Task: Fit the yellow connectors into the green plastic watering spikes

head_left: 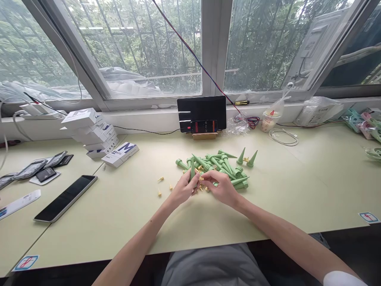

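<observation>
A heap of green cone-shaped plastic spikes [222, 167] lies on the pale green table [125, 206], with small yellow pieces [161, 179] scattered to its left. My left hand [183, 190] is closed around one green spike [192, 170] that points upward. My right hand [219, 188] meets it at the heap's near edge, fingers pinched on a small yellow piece [202, 178]. Two spikes [246, 157] stand upright at the heap's far right.
A dark tablet [201, 111] with a phone [204, 126] on a stand is at the back. White boxes [92, 133] are stacked at left, beside a black phone [66, 198] and several devices [41, 167]. A bagged cup [270, 117], a white cable [284, 137] and clips [364, 123] lie at right.
</observation>
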### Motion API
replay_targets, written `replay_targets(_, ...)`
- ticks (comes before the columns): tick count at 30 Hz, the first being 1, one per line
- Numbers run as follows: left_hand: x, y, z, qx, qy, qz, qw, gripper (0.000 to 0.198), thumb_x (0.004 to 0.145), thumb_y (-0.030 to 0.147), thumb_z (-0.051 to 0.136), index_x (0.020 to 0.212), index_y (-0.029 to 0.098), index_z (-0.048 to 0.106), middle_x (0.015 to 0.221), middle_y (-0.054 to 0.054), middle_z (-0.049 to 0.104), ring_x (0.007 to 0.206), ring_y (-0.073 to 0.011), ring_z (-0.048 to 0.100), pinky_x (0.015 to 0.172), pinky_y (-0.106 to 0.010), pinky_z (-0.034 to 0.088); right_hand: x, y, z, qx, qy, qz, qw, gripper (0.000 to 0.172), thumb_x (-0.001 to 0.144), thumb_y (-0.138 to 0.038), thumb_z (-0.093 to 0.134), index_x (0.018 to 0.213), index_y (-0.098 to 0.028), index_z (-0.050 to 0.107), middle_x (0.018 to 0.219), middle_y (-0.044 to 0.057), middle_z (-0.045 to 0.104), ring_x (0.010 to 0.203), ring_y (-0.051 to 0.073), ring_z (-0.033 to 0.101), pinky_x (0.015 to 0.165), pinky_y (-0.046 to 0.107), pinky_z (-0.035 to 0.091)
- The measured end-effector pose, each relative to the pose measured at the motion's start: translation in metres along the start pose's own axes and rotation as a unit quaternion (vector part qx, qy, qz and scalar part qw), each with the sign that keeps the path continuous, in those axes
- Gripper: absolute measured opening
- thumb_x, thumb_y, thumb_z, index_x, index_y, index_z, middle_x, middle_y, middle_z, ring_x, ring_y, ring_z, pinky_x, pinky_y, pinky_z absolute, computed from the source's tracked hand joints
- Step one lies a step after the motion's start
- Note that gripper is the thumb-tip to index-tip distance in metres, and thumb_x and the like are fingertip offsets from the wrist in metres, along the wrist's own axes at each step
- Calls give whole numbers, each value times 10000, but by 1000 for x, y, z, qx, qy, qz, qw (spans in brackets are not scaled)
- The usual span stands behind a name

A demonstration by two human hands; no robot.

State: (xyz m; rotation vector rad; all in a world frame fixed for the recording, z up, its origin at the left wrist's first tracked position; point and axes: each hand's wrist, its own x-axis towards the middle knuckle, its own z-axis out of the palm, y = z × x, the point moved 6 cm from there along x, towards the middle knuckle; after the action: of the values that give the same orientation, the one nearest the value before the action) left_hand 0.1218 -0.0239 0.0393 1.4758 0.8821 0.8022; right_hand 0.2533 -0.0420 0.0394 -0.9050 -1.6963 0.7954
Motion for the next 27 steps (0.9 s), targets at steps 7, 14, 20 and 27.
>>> replay_targets(7,0,-5,0,-3,-9,-3,1000,361,940,536,504,846,204,399,684,42,466,524,-91,436,482,-242,332,0,0,1,0,-4,-3,1000,180,957,-341,579,911,-192,668,828,50,706,701,167,665,654,292,575)
replay_targets(14,1,-5,1,-1,-10,-4,1000,372,932,542,516,830,204,398,675,42,458,528,-94,434,483,-242,338,0,2,2,-16,-11,0,1000,174,955,-317,569,883,-185,656,799,46,706,654,157,642,633,284,551)
replay_targets(20,1,-8,-1,4,-13,-3,1000,373,931,544,515,824,202,411,670,43,457,520,-93,433,477,-240,339,1,1,2,-17,-19,-6,1000,165,962,-304,562,898,-190,663,802,43,713,667,160,643,628,284,543)
replay_targets(27,2,-6,-3,9,0,5,1000,351,929,530,524,842,198,446,661,37,483,533,-105,456,473,-239,355,1,2,3,-10,-25,0,1000,137,959,-267,568,1027,-196,664,852,40,705,713,160,647,662,287,553)
